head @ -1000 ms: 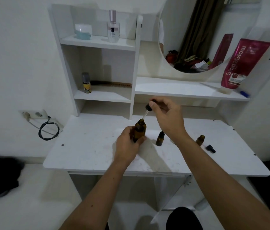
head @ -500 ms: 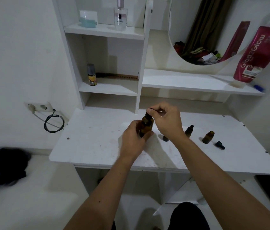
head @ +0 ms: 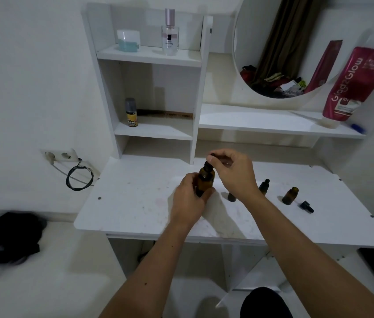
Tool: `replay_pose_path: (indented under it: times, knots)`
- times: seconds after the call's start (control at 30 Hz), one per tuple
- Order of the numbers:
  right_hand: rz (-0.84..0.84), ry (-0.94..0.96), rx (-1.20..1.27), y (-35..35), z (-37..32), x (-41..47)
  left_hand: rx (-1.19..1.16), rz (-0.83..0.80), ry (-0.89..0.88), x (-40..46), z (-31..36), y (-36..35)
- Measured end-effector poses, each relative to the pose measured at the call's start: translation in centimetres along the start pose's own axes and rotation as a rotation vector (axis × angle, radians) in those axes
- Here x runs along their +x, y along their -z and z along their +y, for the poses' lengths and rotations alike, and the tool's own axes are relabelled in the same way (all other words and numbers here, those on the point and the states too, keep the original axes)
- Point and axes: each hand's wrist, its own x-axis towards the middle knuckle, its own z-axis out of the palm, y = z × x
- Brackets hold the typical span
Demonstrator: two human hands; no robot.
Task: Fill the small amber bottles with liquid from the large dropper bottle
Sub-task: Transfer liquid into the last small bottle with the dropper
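Left hand (head: pixel 189 198) grip wrapping large dropper bottle (head: pixel 205 181), right hand (head: pixel 234 174) arched above, pinching dropper cap (head: pixel 211 159)

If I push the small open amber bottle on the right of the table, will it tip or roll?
The small open amber bottle looks short and squat, so it probably slides rather than tips. With no cap, any tip could spill. Once on its side, its round body would likely roll.

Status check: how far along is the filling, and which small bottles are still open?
Looks done: one small bottle stands capped. In hand: left hand holds the large bottle; right hand pinches its dropper cap. Left: uncapped bottle beside its loose dropper; another is mostly hidden.
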Motion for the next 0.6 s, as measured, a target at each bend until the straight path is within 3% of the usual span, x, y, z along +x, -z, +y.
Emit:
replay_pose_path:
  times: [0.37, 0.6]
  knots:
    - [0.101, 0.146, 0.143, 3.7, -4.1, 0.5, 0.12, 0.015, -0.002, -1.0, 0.7, 0.2]
    - [0.185, 0.181, 0.193, 7.3, -4.0, -1.0, 0.056, 0.204, 0.041, -3.4, 0.9, 0.0]
